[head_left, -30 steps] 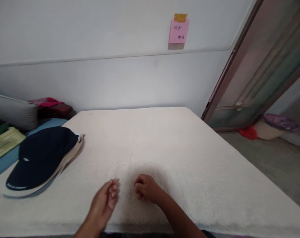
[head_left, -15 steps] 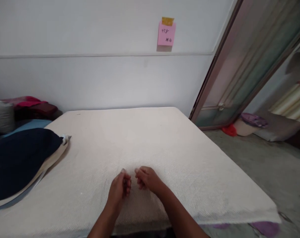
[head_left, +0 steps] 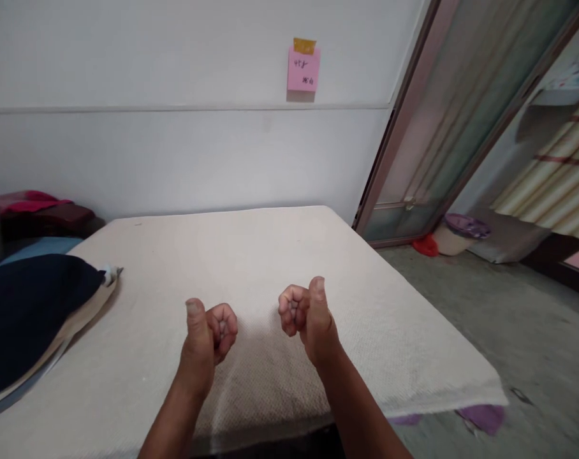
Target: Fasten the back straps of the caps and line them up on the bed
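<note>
Both of my hands are held above a table covered with a cream textured cloth (head_left: pixel 251 255). My left hand (head_left: pixel 206 335) has its fingers curled into a fist with the thumb pointing up, and I see nothing in it. My right hand (head_left: pixel 311 315), also in a fist with its thumb raised, holds nothing that shows. A gap of bare cloth separates the two fists. To the left of my hands lies a navy fabric piece (head_left: pixel 26 312) on top of beige and grey-blue layers; its full shape is cut off by the view's edge.
A pink note (head_left: pixel 303 70) is taped to the white wall behind the table. Dark red and pink items (head_left: pixel 36 207) are heaped at the far left. Right of the table stand a sliding door (head_left: pixel 414 127), a lined bin (head_left: pixel 459 233) and a striped curtain (head_left: pixel 552 185).
My hands have moved apart and a little away from me. Both thumbs, bent near the fingers before, now point up. The view has turned slightly to the right.
</note>
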Available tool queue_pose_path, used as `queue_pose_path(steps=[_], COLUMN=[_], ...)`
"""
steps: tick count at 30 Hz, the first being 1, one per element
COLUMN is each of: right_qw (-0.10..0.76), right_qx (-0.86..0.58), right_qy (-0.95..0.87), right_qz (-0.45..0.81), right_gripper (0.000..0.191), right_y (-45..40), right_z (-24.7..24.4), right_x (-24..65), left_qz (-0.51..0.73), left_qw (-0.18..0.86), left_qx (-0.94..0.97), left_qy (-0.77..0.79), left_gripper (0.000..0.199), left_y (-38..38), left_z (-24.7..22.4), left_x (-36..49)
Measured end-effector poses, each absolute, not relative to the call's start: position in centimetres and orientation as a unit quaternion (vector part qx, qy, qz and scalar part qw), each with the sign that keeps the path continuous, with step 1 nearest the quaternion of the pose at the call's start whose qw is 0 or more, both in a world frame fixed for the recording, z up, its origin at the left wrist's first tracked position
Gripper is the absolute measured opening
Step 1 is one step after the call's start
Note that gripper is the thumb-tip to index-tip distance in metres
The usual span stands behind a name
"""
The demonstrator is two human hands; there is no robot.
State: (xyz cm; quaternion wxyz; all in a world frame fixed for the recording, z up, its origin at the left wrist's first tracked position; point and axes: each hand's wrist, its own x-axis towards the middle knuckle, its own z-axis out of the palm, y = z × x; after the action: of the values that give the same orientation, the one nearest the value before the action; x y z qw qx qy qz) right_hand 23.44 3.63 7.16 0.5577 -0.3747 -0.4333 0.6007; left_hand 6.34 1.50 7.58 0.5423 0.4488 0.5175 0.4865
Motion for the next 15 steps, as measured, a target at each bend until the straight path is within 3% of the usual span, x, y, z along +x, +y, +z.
queue_pose_path(steps=[15], right_qw=[0.565], right_qx=[-0.354], right_qy=[-0.470], right_qz=[0.578], right_gripper=[0.077], right_y=[3.6], right_z=[10.5], right_x=[21.6], left_qz=[0.517], left_qw=[0.497], left_qx=[0.476], left_qy=[0.509], left_gripper=[0.076], left_y=[1.2], left_z=[10.1], left_x=[5.0])
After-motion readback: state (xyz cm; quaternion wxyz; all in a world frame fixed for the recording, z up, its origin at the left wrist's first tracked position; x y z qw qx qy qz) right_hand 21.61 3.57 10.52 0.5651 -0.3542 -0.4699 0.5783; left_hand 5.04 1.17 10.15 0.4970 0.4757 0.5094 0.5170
